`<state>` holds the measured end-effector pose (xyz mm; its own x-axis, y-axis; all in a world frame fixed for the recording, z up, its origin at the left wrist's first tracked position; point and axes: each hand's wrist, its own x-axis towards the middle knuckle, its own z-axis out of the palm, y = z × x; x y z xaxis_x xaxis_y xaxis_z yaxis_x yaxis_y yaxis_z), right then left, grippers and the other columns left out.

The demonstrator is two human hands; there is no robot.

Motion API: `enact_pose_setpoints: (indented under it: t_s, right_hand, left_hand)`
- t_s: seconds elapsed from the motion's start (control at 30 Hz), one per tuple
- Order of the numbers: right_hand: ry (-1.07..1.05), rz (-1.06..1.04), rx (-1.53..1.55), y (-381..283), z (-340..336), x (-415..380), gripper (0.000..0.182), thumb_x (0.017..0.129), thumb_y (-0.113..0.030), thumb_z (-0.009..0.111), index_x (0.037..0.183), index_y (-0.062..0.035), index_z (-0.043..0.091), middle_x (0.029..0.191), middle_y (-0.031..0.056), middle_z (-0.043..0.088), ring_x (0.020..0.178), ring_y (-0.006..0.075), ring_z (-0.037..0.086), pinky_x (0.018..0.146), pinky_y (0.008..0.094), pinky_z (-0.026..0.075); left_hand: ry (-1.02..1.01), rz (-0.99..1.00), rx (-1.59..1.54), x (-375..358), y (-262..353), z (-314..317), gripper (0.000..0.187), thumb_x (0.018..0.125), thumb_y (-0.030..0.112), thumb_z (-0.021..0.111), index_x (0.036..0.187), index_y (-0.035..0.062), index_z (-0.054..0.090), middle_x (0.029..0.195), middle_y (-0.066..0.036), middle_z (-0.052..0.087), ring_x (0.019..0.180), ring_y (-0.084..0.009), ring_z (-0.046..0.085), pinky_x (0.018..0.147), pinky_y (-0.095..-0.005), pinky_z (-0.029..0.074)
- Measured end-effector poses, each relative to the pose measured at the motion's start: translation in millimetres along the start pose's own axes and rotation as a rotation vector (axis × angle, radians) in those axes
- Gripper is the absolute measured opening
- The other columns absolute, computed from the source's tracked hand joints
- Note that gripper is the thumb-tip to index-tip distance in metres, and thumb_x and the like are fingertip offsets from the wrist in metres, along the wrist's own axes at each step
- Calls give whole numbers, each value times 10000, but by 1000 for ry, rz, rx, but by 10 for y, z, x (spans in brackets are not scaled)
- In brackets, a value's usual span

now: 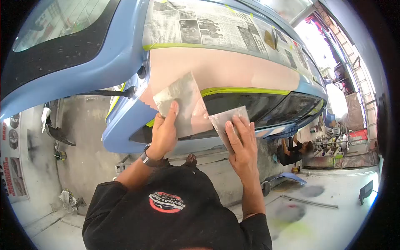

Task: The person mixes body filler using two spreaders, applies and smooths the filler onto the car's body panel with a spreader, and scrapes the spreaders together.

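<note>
My left hand (164, 129), with a watch on the wrist, is closed on a flat mixing plate (183, 102) smeared with pale filler, the thumb lying across its face. In my right hand (242, 143) is a smaller flat putty spreader (230, 118), its fingers pressed on the face. The spreader's upper left corner is at the plate's right edge, where some pink putty (199, 111) sits; whether they touch is hard to tell. Both are in front of the blue car's side, below a pink filler-coated band (225, 66) along the roof edge.
Newspaper (216, 27) held with green tape (246, 89) covers the roof. The blue tailgate (121, 46) stands raised at left, a strut (104, 93) below it. Another person (293, 152) crouches at right near a cluttered shelf (333, 143). A blue panel (287, 177) lies on the floor.
</note>
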<state>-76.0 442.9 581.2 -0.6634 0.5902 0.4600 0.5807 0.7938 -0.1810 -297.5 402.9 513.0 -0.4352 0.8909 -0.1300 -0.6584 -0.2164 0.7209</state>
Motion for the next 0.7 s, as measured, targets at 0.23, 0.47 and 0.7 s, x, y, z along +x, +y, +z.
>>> enact_pose_setpoints:
  t_s: [0.23,0.47,0.7]
  right_hand:
    - [-18,-140,-275,-86,-168,307,496,872,-159,566,1368,-156,572,1421,158,504,1303,416,480,1085,627,319]
    - [-312,-224,-75,-217,36,138,517,816,-163,606,1332,-184,577,1343,114,544,1262,355,499,1031,571,385]
    - [-116,250,535,56,58,38,538,805,133,492,1296,-55,606,1276,128,627,1130,272,610,962,338,472]
  left_hand:
    - [-121,124,156,-33,7,164,253,1047,227,508,1038,21,655,959,57,618,888,-28,511,753,-235,427]
    - [-78,363,715,71,-95,-311,289,1045,244,511,1146,6,642,1123,-30,644,951,-111,575,805,-281,473]
    - [64,243,116,281,320,-578,336,1027,245,546,1244,-10,571,1178,-71,635,1026,-145,615,851,-305,512]
